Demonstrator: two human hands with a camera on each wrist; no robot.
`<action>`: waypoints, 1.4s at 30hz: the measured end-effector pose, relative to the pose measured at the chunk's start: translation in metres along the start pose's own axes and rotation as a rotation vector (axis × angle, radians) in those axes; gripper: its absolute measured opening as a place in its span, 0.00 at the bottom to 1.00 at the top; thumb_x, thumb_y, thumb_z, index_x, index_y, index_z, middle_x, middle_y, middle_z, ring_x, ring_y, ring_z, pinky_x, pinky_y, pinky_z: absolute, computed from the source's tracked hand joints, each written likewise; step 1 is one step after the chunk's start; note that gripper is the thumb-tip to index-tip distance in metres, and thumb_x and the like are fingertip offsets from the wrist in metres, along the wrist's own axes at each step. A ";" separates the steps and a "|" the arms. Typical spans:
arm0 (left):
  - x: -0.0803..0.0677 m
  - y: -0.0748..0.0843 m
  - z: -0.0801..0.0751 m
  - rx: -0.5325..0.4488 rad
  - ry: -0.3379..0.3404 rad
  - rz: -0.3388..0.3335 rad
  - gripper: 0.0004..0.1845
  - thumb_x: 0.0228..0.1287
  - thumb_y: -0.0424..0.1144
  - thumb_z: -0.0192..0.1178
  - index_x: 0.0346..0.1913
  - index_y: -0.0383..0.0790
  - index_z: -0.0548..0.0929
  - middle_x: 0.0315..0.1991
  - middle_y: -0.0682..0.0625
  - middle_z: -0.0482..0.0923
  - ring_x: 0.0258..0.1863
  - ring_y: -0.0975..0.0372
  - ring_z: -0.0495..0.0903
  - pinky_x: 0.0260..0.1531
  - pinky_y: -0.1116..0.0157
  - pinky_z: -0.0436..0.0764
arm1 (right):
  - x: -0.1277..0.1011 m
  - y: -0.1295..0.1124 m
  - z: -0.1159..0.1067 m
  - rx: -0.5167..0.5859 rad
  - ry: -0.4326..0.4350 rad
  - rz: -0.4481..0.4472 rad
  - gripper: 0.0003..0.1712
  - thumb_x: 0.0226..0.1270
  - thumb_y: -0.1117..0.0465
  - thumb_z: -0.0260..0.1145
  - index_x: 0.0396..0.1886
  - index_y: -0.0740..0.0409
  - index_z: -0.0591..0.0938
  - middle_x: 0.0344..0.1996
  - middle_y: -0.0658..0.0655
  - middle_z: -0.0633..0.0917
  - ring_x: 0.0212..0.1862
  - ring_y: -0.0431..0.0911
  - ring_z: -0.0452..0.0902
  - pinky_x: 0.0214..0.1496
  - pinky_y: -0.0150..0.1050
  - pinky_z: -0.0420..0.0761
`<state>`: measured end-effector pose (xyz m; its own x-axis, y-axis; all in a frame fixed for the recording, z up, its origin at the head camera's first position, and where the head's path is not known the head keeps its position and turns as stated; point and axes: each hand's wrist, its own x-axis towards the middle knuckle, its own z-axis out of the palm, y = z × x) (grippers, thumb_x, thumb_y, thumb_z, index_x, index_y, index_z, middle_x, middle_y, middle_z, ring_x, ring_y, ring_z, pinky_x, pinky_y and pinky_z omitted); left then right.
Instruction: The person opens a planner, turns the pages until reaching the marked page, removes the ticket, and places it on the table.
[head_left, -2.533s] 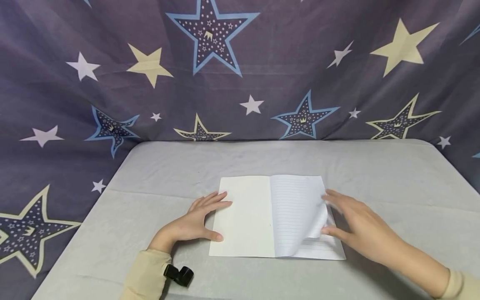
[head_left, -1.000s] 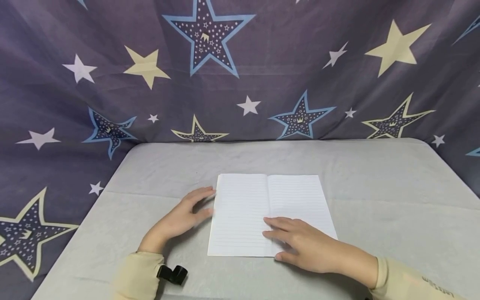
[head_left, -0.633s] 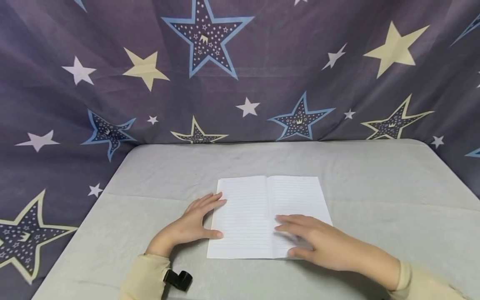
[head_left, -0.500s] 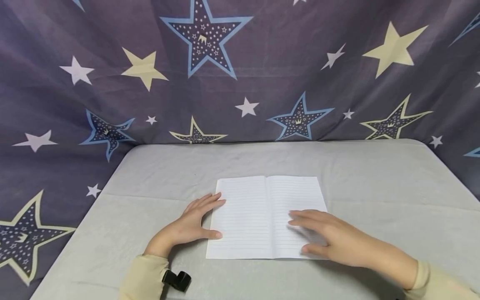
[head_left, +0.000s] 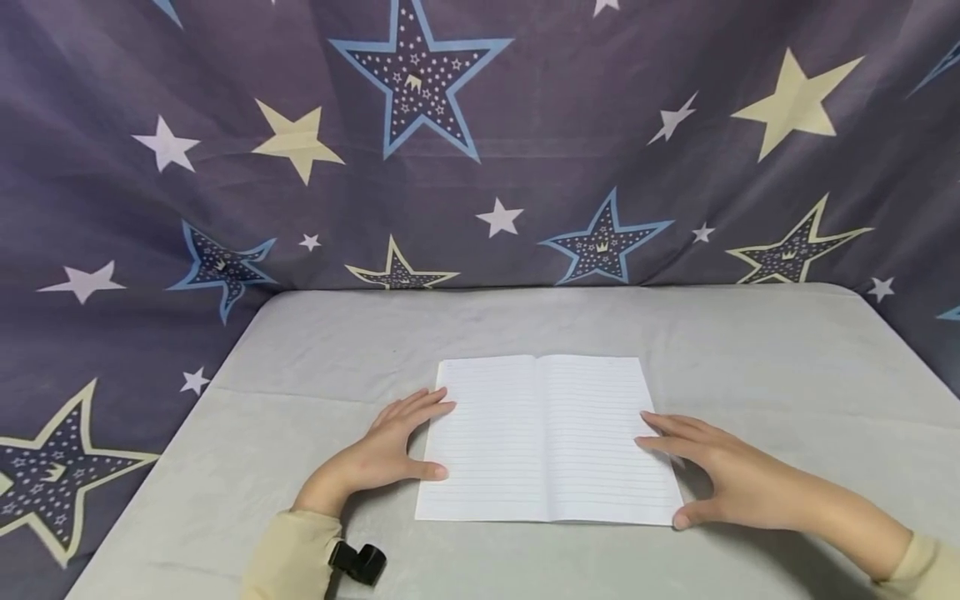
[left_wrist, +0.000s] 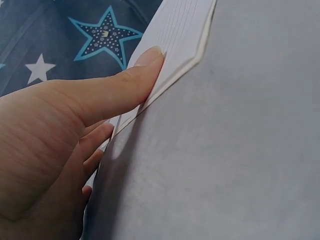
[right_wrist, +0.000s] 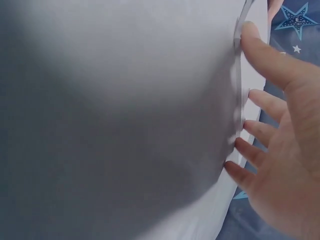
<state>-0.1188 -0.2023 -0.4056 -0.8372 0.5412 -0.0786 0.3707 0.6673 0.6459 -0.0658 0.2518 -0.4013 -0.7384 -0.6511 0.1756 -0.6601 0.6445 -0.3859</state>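
White lined paper faces you: the notebook (head_left: 546, 439) lies open and flat on the grey cloth-covered table (head_left: 780, 367), near its front edge, both pages ruled and bare of any writing. Your left hand (head_left: 382, 450) rests at the left edge, fingers straight and loosely spread, the thumb (left_wrist: 125, 85) pressing on the page corner. Your right hand (head_left: 723, 479) sits at the right edge, fingers wide and fairly straight, fingertips (right_wrist: 235, 167) touching the page margin and the thumb at the lower right corner. Neither hand grips anything. A small black clip-like piece (head_left: 358, 561) shows by your left cuff. The star-printed curtain (head_left: 480, 142) behind carries little crown marks, no readable words.
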 end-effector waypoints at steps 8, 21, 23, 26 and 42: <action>0.001 -0.001 0.001 -0.002 0.004 0.000 0.47 0.50 0.53 0.75 0.73 0.43 0.68 0.77 0.45 0.55 0.76 0.45 0.46 0.71 0.39 0.42 | 0.005 -0.006 0.003 -0.078 0.039 0.016 0.41 0.47 0.35 0.73 0.60 0.48 0.81 0.68 0.56 0.73 0.65 0.58 0.70 0.67 0.31 0.63; 0.002 -0.003 0.002 0.000 -0.003 0.006 0.47 0.51 0.54 0.74 0.73 0.43 0.67 0.77 0.45 0.54 0.77 0.45 0.46 0.71 0.40 0.40 | 0.011 -0.006 0.002 -0.066 0.001 0.068 0.48 0.37 0.30 0.69 0.59 0.50 0.81 0.68 0.59 0.73 0.64 0.60 0.69 0.55 0.61 0.73; 0.002 -0.003 0.002 -0.005 -0.004 0.005 0.47 0.51 0.54 0.74 0.73 0.43 0.67 0.77 0.45 0.54 0.77 0.45 0.45 0.71 0.40 0.40 | 0.011 -0.006 0.003 -0.068 0.011 0.064 0.48 0.36 0.30 0.69 0.58 0.51 0.82 0.67 0.59 0.74 0.64 0.60 0.69 0.55 0.61 0.73; 0.001 -0.002 0.002 -0.009 -0.004 0.004 0.47 0.51 0.54 0.74 0.73 0.43 0.67 0.77 0.45 0.54 0.77 0.45 0.45 0.71 0.40 0.40 | 0.012 -0.008 0.005 -0.090 0.034 0.064 0.45 0.37 0.32 0.71 0.57 0.51 0.83 0.66 0.59 0.75 0.63 0.58 0.71 0.55 0.60 0.74; 0.001 -0.003 0.001 -0.018 -0.002 0.004 0.47 0.51 0.54 0.74 0.73 0.43 0.68 0.77 0.46 0.54 0.77 0.45 0.45 0.71 0.39 0.40 | 0.031 -0.033 -0.006 -0.047 0.119 0.269 0.57 0.54 0.40 0.74 0.74 0.67 0.61 0.69 0.71 0.67 0.66 0.68 0.66 0.63 0.65 0.68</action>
<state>-0.1207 -0.2029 -0.4083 -0.8351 0.5445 -0.0776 0.3665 0.6560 0.6598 -0.0673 0.2125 -0.3776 -0.8967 -0.4051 0.1786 -0.4424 0.8071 -0.3909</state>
